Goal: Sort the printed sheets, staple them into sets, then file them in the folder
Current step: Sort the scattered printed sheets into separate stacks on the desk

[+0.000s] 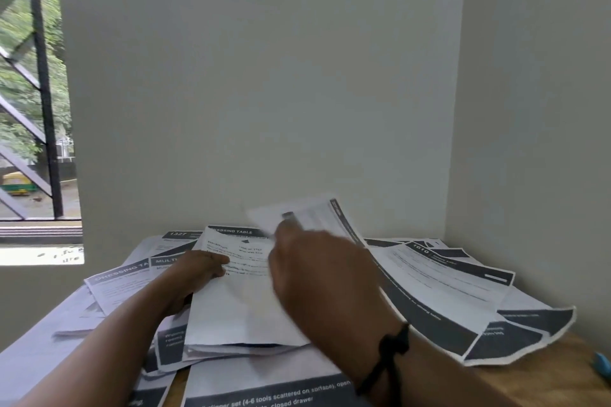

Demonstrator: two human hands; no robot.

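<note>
The left hand (195, 269) grips a white printed sheet headed "DRESSING TABLE" (231, 291) by its left edge, thumb on top, long axis pointing away toward the wall. The right hand (317, 277) pinches a blurred lifted sheet (310, 215) above it. More black-banded printed sheets (446, 281) lie spread over the wooden table (545, 380).
</note>
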